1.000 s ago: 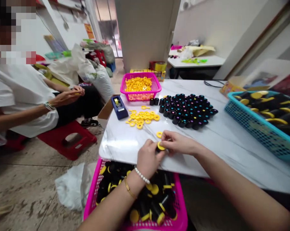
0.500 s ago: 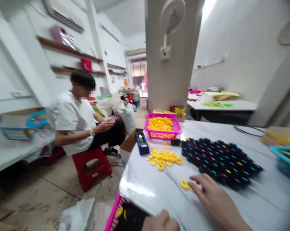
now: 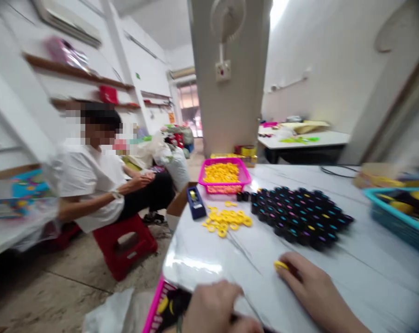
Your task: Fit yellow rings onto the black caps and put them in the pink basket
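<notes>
My right hand [image 3: 313, 289] lies on the white marble table [image 3: 351, 259], its fingertips closed on a small yellow ring [image 3: 280, 265]. My left hand [image 3: 214, 307] is at the table's near edge, curled, with a dark object partly under it; motion blur hides what it holds. Just beyond my right hand stands a cluster of several black caps with coloured centres [image 3: 296, 212]. A loose heap of yellow rings [image 3: 226, 220] lies left of them. Below the table edge a pink basket [image 3: 153, 310] holds black and yellow parts.
A pink basket of yellow rings [image 3: 223, 175] and a blue tape dispenser [image 3: 195, 201] sit at the table's far left. A teal basket [image 3: 397, 217] stands at the right. A person in a white shirt [image 3: 87, 185] sits on a red stool [image 3: 124, 243] at left.
The camera has tilted up and the view is blurred. My right hand drew back toward me with the yellow ring. My left hand moved down to the table's near edge.
</notes>
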